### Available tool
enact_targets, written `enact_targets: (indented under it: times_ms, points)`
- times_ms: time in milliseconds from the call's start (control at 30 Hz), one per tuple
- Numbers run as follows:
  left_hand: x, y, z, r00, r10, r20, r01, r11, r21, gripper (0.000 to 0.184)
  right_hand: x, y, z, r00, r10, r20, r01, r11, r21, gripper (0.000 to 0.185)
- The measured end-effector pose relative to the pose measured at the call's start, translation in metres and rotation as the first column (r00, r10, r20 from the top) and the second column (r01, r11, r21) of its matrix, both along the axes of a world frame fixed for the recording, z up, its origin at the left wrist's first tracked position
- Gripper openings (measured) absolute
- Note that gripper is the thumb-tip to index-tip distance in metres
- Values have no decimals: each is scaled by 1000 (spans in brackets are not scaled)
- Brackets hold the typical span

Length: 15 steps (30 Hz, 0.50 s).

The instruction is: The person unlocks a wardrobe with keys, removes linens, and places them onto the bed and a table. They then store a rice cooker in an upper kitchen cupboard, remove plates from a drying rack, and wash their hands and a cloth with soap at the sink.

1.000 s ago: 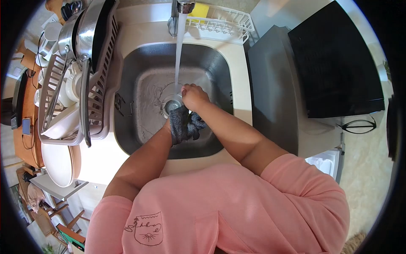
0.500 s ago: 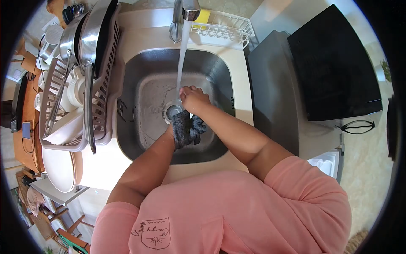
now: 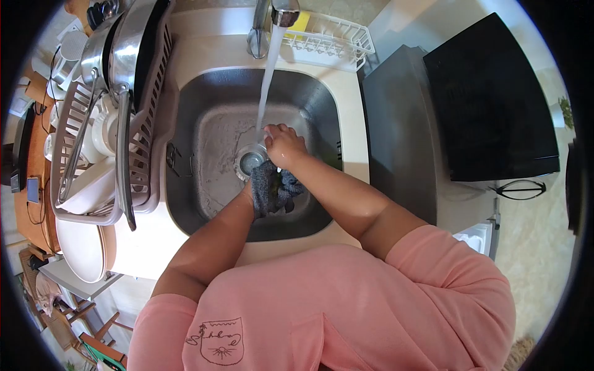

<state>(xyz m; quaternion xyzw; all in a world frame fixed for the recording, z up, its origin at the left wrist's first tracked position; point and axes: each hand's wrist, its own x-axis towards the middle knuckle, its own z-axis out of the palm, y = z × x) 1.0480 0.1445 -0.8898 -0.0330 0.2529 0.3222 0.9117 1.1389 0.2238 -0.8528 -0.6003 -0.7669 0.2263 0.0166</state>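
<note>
A dark grey cloth (image 3: 267, 190) hangs over my left hand (image 3: 249, 190), low in the metal sink (image 3: 210, 93); the cloth hides the fingers. My right hand (image 3: 284, 145) is just above the cloth, beside the water stream (image 3: 267, 86), with its fingers curled together. What lies under those fingers is hidden, though a small pale bit shows at the lower edge of the palm. Water runs from the tap (image 3: 285, 12) down toward the right fingertips. The round drain (image 3: 251, 162) is to the left of the right hand.
A dish rack (image 3: 80, 123) with pans, cups and bowls is on the left, plates (image 3: 80, 250) below it. Behind the sink are a white wire rack (image 3: 331, 37) and a yellow sponge (image 3: 298, 26). A black panel (image 3: 492, 105) stands on the right.
The tap and its stream appear farther right in view. Both hands stay nearly in place over the sink, the right one still curled and the left one still under the cloth.
</note>
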Motion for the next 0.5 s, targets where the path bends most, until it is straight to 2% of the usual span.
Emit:
enact_targets:
  times_ms: [133,200,333,400,433,500]
  points:
    - [0,-2,10,998,59,-7,-60,997,-53,35,-7,1,11,1000,-6,0,6,999,-52,37]
    - [-7,-1,40,999,24,-47,-25,999,-24,33,-8,1,10,998,-37,-54,35,998,-47,35]
    - [-4,-2,40,996,-46,-79,47,999,2,33,0,-1,1,999,-11,-49,10,1000,-28,34]
    - [-5,-1,53,991,-19,-133,12,999,-47,29,-3,3,2,998,36,52,-35,999,-21,35]
    - [-6,-1,59,990,-16,-141,11,999,-33,29,-3,8,3,998,36,45,-36,999,-6,35]
    - [-6,-7,68,907,-148,-395,139,989,-50,24,-1,17,2,990,89,107,-80,993,-85,35]
